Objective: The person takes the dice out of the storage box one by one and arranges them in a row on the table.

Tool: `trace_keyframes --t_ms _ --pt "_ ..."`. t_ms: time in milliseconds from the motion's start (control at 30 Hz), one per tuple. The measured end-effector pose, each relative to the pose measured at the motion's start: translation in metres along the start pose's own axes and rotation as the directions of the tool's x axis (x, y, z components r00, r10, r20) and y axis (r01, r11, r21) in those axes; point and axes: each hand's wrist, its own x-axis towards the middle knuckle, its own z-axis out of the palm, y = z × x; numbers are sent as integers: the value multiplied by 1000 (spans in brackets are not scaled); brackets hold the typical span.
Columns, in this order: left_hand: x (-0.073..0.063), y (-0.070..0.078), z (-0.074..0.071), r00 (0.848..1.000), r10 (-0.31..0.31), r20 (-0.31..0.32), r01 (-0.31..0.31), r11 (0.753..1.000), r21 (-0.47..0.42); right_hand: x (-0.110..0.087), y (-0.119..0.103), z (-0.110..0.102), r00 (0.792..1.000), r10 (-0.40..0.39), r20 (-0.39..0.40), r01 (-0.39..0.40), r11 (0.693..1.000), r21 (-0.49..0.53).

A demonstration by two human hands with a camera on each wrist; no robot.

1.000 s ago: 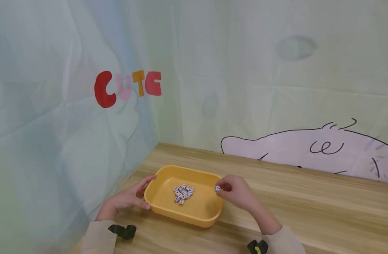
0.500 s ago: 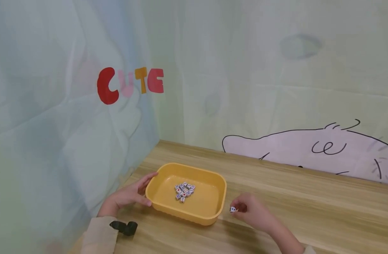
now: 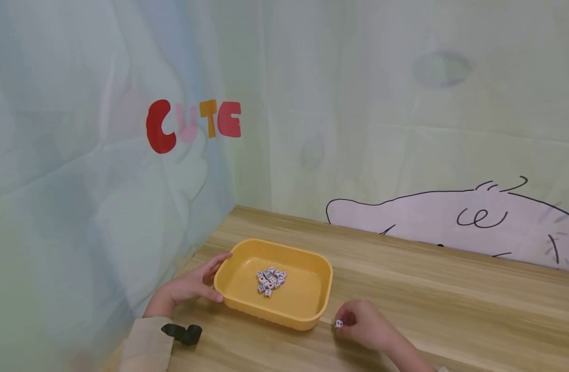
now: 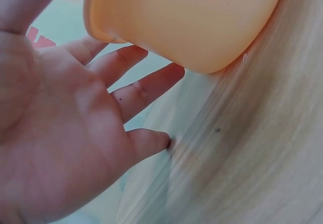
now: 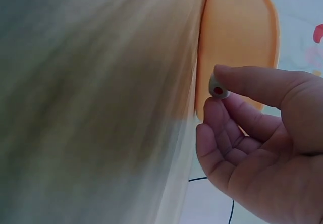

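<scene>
My left hand [image 3: 191, 289] rests against the left end of a yellow plastic tray [image 3: 284, 316], its thumb by the near corner and fingers by the far one. The left wrist view has these fingers [image 4: 146, 90] spread and fairly straight, some touching the tray's outer wall [image 4: 202, 32]. Inside the tray, a cluster of white dice [image 3: 271, 279] with coloured pips lies left of centre. To the right of the tray, my right hand [image 3: 365, 326] pinches one white die [image 3: 339, 324] between thumb and fingertips. A red pip on that die [image 5: 218, 89] faces the right wrist camera.
The tray stands on a wood-grain table [image 3: 451, 299]. A fabric backdrop [image 3: 340, 113] closes off the left and back, with coloured letters [image 3: 161, 126] and a drawn animal [image 3: 428, 217]. A black strap device [image 3: 182, 334] sits at the left cuff.
Holding the die, my right hand has moved from over the tray's right rim to beside the tray, lower and nearer. My left hand stays at the tray's left end.
</scene>
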Motion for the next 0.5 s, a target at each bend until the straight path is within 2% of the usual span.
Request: trace_keyframes --t_ms 233,500 --pt "-2 2 0 1000 -17 -16 17 999 33 1 4 2 999 16 31 -17 1000 17" --pt "0 2 0 1000 -7 -5 7 1000 17 3 8 2 999 5 53 -6 1000 18"
